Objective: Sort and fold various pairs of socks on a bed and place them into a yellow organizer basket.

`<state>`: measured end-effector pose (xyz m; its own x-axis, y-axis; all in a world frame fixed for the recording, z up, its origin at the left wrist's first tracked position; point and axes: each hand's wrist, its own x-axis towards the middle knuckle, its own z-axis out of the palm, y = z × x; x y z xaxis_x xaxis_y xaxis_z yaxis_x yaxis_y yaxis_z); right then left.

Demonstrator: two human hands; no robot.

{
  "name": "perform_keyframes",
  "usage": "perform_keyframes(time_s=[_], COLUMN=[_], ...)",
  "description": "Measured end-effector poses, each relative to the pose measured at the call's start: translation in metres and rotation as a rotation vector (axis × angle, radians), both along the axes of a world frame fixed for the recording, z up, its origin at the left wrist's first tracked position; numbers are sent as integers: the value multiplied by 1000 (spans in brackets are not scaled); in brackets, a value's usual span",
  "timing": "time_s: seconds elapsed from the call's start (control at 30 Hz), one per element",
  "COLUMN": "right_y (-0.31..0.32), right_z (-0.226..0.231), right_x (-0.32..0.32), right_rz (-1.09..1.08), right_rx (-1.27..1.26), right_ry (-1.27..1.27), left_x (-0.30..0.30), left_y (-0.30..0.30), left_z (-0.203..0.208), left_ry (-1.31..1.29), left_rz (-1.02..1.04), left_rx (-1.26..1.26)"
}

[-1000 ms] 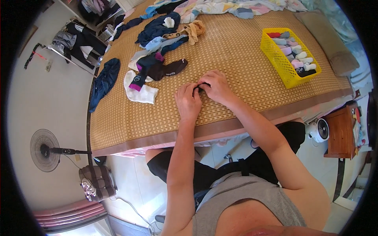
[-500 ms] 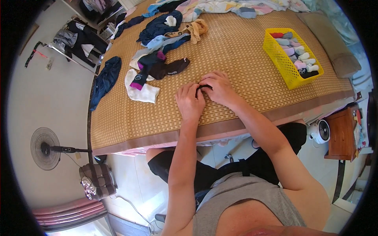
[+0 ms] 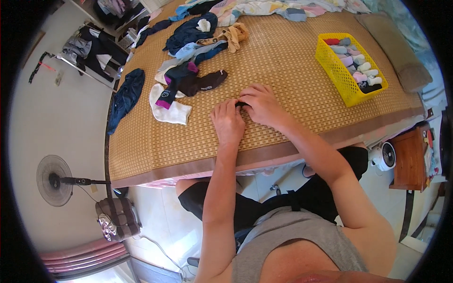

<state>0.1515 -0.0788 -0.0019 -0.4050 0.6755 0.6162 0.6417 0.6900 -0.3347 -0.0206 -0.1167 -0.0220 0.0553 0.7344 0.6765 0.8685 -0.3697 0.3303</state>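
Between my two hands is a black sock (image 3: 241,104), mostly covered by my fingers and seemingly bunched or rolled up. My left hand (image 3: 228,122) grips its left end, fingers curled. My right hand (image 3: 263,105) pinches the other end, close beside the left. Both rest low on the woven mat of the bed. Just left of them lie loose socks: a dark brown one (image 3: 205,83), a dark one with purple toe and heel (image 3: 168,95), and a white one (image 3: 173,113).
A yellow plastic basket (image 3: 348,92) filled with rolled socks stands to the right. Behind the loose socks are dark clothes (image 3: 191,33) and a tan garment (image 3: 234,37). A pillow (image 3: 401,56) lies far right; a standing fan (image 3: 55,180) is at left, off the bed.
My fingers have closed further over the black sock, so less of it shows. My hands have drawn slightly closer together; the other things lie as before.
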Motion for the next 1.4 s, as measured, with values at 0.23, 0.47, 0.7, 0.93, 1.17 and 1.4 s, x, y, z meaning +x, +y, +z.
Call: perform_keyframes(time_s=[0.23, 0.47, 0.7, 0.93, 1.17, 1.4], right_y=[20, 21, 10, 0, 7, 28], right_z=[16, 43, 69, 175, 187, 149], right_x=[-4, -6, 58, 222, 358, 365], right_rz=[98, 155, 70, -276, -414, -285], right_rx=[48, 50, 62, 84, -44, 26], right_ry=[-307, -650, -436, -464, -517, -544], left_x=[-4, -9, -15, -13, -10, -14], left_y=[3, 9, 11, 7, 8, 11], left_z=[-2, -5, -12, -10, -8, -14], left_ry=[-64, -212, -431, -464, -389, -392], left_rz=[-47, -102, -102, -44, -25, 1], left_rx=[-28, 15, 46, -62, -73, -93])
